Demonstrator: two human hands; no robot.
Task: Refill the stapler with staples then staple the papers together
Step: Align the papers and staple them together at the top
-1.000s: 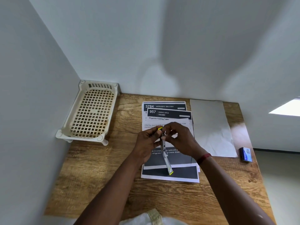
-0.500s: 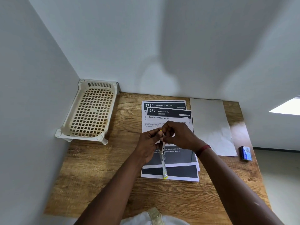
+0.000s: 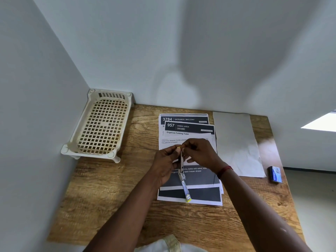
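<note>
Here the stapler (image 3: 182,171) is held opened out between both hands, just above the papers (image 3: 189,124) on the table (image 3: 109,197). Its yellow-tipped end points toward the person. The left hand (image 3: 164,163) grips its body from the left, and the right hand (image 3: 201,153) pinches its upper end. A small blue box (image 3: 275,174) lies well apart, at the right edge of the table.

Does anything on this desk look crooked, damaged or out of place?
The printed papers lie unevenly stacked, top edges stepped. The blank sheet to their right is creased. The small blue box sits near the right edge of the table.
</note>
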